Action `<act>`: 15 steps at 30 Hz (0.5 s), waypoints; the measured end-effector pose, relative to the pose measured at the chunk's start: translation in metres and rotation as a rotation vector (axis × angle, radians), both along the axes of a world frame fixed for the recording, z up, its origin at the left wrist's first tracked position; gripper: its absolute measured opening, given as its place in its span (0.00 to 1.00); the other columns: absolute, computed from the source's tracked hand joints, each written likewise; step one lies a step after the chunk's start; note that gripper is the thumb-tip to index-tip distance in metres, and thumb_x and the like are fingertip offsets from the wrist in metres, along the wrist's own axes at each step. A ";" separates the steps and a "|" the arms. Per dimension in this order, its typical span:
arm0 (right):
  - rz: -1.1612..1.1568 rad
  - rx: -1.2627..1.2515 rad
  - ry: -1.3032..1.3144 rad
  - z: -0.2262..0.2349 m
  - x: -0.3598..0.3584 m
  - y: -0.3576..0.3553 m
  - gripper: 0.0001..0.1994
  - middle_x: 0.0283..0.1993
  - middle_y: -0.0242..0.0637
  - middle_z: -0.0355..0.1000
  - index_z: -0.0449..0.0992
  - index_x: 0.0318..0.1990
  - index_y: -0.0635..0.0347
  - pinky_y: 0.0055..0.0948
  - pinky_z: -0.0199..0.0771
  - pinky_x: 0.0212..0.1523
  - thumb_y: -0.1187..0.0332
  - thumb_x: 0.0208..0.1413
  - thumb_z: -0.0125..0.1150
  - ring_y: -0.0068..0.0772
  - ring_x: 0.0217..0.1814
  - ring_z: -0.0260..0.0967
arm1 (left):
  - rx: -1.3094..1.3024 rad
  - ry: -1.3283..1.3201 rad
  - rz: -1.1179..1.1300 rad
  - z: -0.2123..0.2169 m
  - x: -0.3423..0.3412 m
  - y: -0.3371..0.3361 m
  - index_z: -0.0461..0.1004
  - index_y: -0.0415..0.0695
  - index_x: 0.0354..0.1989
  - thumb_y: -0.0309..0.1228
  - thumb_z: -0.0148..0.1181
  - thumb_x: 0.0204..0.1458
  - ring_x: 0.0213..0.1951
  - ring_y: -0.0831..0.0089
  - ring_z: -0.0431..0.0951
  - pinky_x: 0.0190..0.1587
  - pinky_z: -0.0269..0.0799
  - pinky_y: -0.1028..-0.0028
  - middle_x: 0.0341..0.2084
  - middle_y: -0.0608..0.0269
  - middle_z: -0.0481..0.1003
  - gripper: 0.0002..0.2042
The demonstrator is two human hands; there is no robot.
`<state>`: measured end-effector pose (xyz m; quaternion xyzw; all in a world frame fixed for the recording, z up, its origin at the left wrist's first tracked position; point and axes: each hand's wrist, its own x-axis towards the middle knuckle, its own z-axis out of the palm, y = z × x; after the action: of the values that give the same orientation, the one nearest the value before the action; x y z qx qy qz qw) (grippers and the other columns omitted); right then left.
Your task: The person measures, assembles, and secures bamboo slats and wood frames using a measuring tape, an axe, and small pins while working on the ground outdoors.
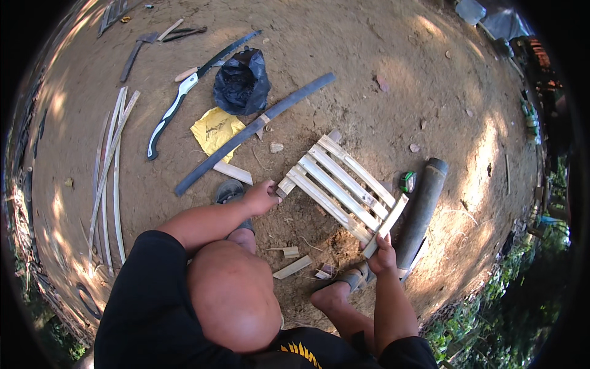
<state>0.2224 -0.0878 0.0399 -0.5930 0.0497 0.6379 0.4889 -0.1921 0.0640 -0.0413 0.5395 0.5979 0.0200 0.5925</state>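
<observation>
Looking down through the head view, I have both hands on a pale, raw-wood panel of four parallel slats (330, 205), which lies in front of me, out past my feet, over the brown bare earth (369, 117). My left hand (261, 198) is closed on the projecting end of its far crosspiece, fingers curled in. My right hand (385, 257) pinches the lower end of the narrow, straight near crosspiece (386, 226), thumb uppermost, with little opening left. Whether the panel touches the ground I cannot tell.

I judge the step in hand to be steadying or lining up the panel; any shift from here calls for both grips to move together, so the slats do not rack or slip. The wood looks split and lightly fibrous, its edges slightly uneven, with open gaps between slats. Right of it lies a smooth, dark grey cylinder (421, 215), and between them a small, rounded green-and-black case (407, 181), perhaps a tape measure. Farther off are a crinkled black plastic bag (243, 83), a creased yellow sheet (218, 131) and a white-and-black-handled curved saw (181, 92)
</observation>
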 end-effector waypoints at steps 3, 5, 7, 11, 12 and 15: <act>0.008 -0.082 -0.059 -0.001 -0.012 0.002 0.19 0.59 0.39 0.69 0.60 0.67 0.45 0.57 0.81 0.51 0.71 0.71 0.48 0.45 0.57 0.72 | 0.113 0.165 0.031 0.014 0.014 0.004 0.66 0.34 0.63 0.41 0.75 0.49 0.48 0.62 0.80 0.51 0.76 0.67 0.46 0.49 0.78 0.36; 0.072 -0.094 -0.077 -0.010 -0.011 0.000 0.19 0.59 0.36 0.69 0.60 0.66 0.46 0.59 0.78 0.53 0.69 0.71 0.51 0.44 0.59 0.70 | 0.092 0.180 0.067 0.002 0.014 0.003 0.64 0.33 0.63 0.41 0.75 0.48 0.44 0.62 0.81 0.48 0.76 0.67 0.42 0.51 0.79 0.38; 0.137 -0.145 -0.139 -0.018 -0.012 -0.003 0.19 0.60 0.36 0.68 0.60 0.65 0.48 0.61 0.75 0.55 0.68 0.70 0.54 0.44 0.60 0.68 | 0.048 0.178 0.095 -0.004 0.015 0.002 0.63 0.32 0.63 0.42 0.75 0.48 0.48 0.58 0.80 0.51 0.75 0.64 0.45 0.48 0.78 0.39; 0.284 -0.320 -0.214 -0.022 -0.029 -0.003 0.20 0.60 0.36 0.68 0.62 0.64 0.50 0.59 0.72 0.55 0.65 0.69 0.59 0.43 0.61 0.68 | 0.001 0.195 0.128 -0.019 0.006 -0.010 0.60 0.32 0.64 0.43 0.75 0.49 0.42 0.60 0.80 0.47 0.76 0.64 0.41 0.50 0.79 0.41; 0.319 -0.367 -0.225 -0.022 -0.037 -0.001 0.19 0.59 0.36 0.69 0.63 0.64 0.50 0.58 0.72 0.54 0.65 0.70 0.58 0.44 0.61 0.68 | 0.013 0.215 0.135 -0.027 -0.001 -0.015 0.59 0.31 0.64 0.42 0.75 0.49 0.34 0.66 0.81 0.42 0.77 0.67 0.34 0.57 0.81 0.41; 0.317 -0.367 -0.333 -0.037 -0.032 -0.015 0.23 0.58 0.38 0.68 0.63 0.66 0.50 0.59 0.71 0.54 0.65 0.67 0.61 0.44 0.60 0.68 | -0.187 -0.003 0.274 -0.007 0.009 -0.009 0.58 0.30 0.65 0.41 0.74 0.52 0.34 0.69 0.81 0.38 0.77 0.67 0.34 0.56 0.81 0.40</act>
<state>0.1909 -0.1027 0.0034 -0.7683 -0.0100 0.5807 0.2690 -0.1833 0.0551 -0.0479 0.3952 0.6641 0.0457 0.6330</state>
